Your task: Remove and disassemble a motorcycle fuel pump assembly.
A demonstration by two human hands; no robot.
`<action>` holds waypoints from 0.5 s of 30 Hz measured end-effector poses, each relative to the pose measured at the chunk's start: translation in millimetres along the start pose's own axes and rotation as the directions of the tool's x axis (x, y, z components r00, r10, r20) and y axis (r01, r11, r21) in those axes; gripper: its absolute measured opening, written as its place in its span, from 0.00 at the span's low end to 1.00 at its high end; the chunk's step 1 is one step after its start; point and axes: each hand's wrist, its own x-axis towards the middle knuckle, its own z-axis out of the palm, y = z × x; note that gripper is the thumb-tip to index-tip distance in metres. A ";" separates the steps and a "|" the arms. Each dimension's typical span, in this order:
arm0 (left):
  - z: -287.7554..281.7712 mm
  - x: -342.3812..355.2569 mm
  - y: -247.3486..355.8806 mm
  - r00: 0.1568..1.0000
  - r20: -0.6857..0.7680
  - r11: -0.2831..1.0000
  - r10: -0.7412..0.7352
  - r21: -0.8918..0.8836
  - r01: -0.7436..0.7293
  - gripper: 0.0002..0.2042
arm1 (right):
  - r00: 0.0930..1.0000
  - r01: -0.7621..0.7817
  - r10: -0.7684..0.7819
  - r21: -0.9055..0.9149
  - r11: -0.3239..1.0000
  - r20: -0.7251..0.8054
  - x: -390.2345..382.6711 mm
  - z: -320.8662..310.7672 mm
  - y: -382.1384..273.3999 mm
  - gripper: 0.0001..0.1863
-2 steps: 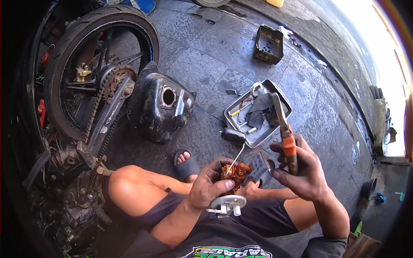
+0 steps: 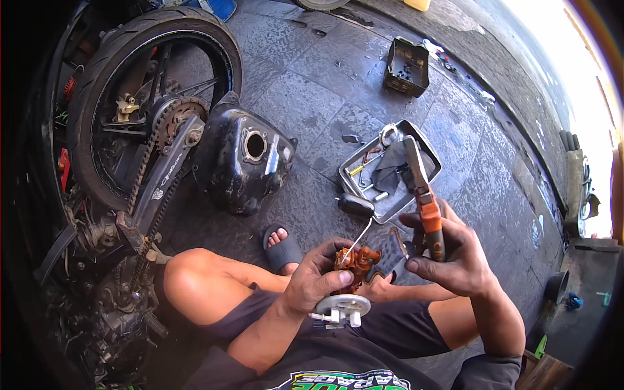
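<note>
Sitting, seemingly, between left thumb and fingers: rusty assembly.

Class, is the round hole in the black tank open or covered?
Open: the black tank shows a dark round hole, nothing covering it.

The shirt below the left hand has green and white letters; the bike bar farther left has white ones.
</note>
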 end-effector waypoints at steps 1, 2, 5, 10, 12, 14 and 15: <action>-6.5 0.8 1.0 0.994 0.105 0.999 -0.031 -0.022 0.033 0.22 | 1.000 0.001 -0.001 0.001 1.000 0.001 2.6 -2.3 1.8 0.26; -5.8 0.9 0.4 0.994 0.104 0.999 -0.030 -0.023 0.032 0.22 | 0.995 0.039 -0.038 -0.013 0.999 0.091 4.5 -5.1 3.3 0.27; -2.5 2.8 2.0 0.976 0.183 0.979 -0.120 -0.140 0.146 0.22 | 0.968 0.121 -0.111 -0.030 0.992 0.226 14.4 -6.1 3.6 0.27; -16.2 14.3 15.2 0.980 0.070 0.982 -0.185 0.049 0.182 0.17 | 0.974 0.156 -0.147 -0.037 0.987 0.170 11.0 0.3 -11.6 0.26; -40.9 23.8 17.9 0.961 -0.169 0.965 0.219 0.182 -0.188 0.19 | 0.976 0.172 -0.160 -0.069 0.983 0.147 5.6 0.9 -24.0 0.25; -43.6 16.9 29.8 0.839 -0.230 0.848 0.493 0.343 -0.404 0.20 | 0.992 0.123 -0.115 -0.294 0.948 0.043 0.0 4.6 -34.1 0.24; -15.3 11.3 41.2 0.759 -0.102 0.575 0.643 0.720 -0.390 0.21 | 0.989 0.135 -0.150 -0.359 0.924 -0.015 -3.0 6.2 -34.0 0.23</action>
